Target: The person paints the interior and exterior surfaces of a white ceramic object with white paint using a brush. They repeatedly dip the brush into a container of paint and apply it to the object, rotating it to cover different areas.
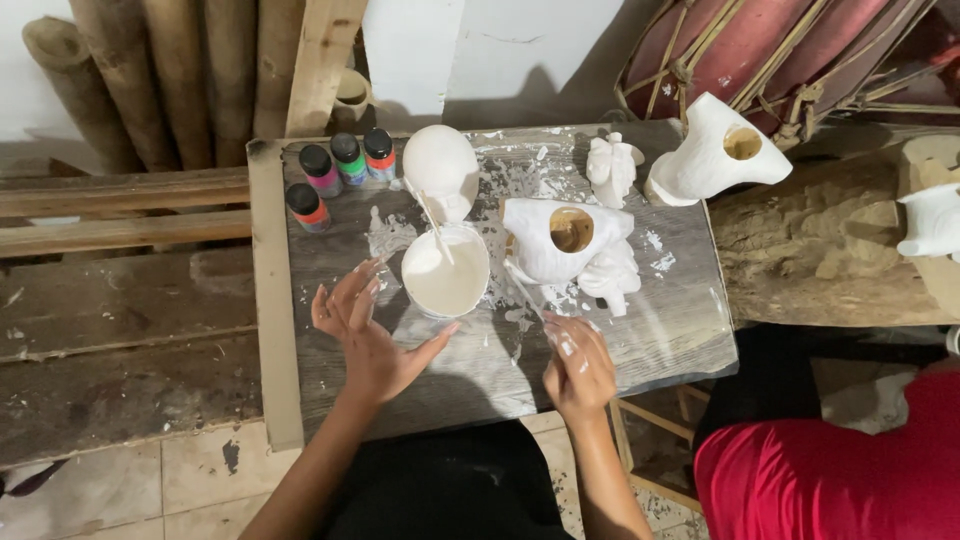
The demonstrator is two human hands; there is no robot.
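Brush [522,288], thin and light, sits pinched in the right hand [578,368] near the desk's [660,330] front edge, tip toward the white figurine [565,240] (likely brittle plaster; best held by its body). Left hand [365,335] hovers spread beside the paint bowl [445,272].
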